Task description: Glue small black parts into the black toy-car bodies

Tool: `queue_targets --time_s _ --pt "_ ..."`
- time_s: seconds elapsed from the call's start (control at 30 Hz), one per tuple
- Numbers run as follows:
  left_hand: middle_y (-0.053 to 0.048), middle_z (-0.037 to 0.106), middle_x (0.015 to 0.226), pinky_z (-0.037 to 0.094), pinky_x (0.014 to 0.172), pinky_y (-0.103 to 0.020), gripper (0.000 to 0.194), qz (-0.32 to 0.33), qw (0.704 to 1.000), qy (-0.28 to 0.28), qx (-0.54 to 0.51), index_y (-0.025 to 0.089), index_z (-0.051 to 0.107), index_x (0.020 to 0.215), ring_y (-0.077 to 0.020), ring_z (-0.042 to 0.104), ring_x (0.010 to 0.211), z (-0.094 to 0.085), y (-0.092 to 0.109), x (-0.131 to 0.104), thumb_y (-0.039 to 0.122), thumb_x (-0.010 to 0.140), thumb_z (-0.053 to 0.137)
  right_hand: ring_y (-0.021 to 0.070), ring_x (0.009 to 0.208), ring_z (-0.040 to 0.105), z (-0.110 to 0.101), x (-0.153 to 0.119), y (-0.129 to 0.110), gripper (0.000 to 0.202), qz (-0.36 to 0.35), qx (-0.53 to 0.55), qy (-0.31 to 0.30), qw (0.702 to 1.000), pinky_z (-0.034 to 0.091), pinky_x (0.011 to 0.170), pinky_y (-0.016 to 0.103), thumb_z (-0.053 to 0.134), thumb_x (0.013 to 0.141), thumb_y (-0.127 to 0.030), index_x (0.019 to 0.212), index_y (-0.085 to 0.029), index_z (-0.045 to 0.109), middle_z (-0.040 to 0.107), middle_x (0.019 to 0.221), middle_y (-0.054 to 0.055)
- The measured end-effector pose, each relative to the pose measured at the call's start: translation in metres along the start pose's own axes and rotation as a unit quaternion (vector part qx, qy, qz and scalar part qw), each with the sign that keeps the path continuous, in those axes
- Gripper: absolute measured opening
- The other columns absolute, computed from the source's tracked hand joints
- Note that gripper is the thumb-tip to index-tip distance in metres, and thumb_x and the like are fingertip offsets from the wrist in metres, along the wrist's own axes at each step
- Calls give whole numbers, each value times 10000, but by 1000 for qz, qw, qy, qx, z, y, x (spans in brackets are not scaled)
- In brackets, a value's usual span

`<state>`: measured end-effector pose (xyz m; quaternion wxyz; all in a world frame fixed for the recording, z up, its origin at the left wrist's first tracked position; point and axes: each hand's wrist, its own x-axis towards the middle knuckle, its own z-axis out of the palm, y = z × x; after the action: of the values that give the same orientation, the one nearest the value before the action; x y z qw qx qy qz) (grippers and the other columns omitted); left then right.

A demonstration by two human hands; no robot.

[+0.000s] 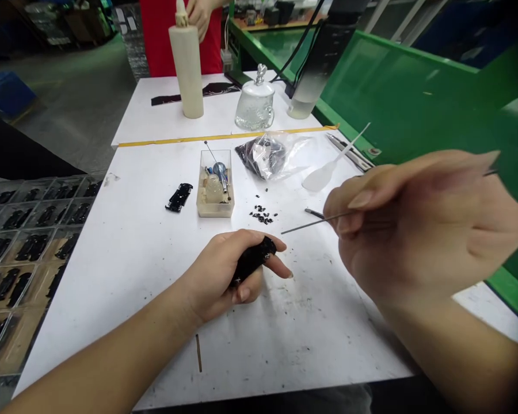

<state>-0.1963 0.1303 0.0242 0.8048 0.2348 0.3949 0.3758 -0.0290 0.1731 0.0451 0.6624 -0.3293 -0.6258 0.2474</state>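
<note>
My left hand (218, 273) is closed around a flat black plastic part (252, 259), with the fingers partly hiding its outline. To the right, my raised right hand (418, 230) pinches a thin dark metal rod (306, 225), its tip pointing left, just apart from the part. Several tiny black pieces (261, 215) lie scattered on the table beyond my left hand. A similar black part (179, 197) rests farther left, beside a clear plastic box (214, 211) holding a small jar and a blue-and-metal tool. A dark-tipped tool (314, 213) lies partly behind my right hand.
Farther back are a plastic bag (270, 156), a white pipette (322, 175), a glass jar (254, 108) and a tall squeeze bottle (187, 75). A person in red (164, 40) stands beyond the table. Divided trays (32, 261) of black parts flank the left edge.
</note>
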Motion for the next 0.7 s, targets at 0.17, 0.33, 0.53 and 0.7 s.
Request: queue_targets --time_s 0.17,0.33,0.53,0.7 --pt "-61 748 680 259 354 -182 292 -7 1000 7 -17 116 742 882 -33 372 303 -2 -1 -1 270 971 511 98 524 496 13 -17 0 373 -30 -25 1 999 340 496 315 567 1062 -397 739 -223 636 561 624 -8" --pt "-57 746 670 270 367 -182 313 -12 1000 -1 -12 114 753 878 -30 376 304 -2 -1 -1 264 978 498 101 532 520 6 -18 4 329 -24 -46 -77 996 376 514 316 554 1068 -392 796 -243 662 617 665 -1" --pt "-70 761 705 254 369 -198 288 -10 1000 5 -5 120 748 880 -33 365 309 -2 -1 -2 284 960 525 123 553 532 9 -16 -2 340 -27 -56 -33 998 397 545 326 562 1061 -397 769 -246 648 600 649 0" --pt "-76 760 702 234 359 -204 255 -12 1000 -6 7 125 731 871 -39 352 306 -3 -1 -2 298 930 553 88 531 553 22 36 -11 323 34 -7 -107 994 405 514 267 619 1034 -351 756 -187 643 615 654 -7"
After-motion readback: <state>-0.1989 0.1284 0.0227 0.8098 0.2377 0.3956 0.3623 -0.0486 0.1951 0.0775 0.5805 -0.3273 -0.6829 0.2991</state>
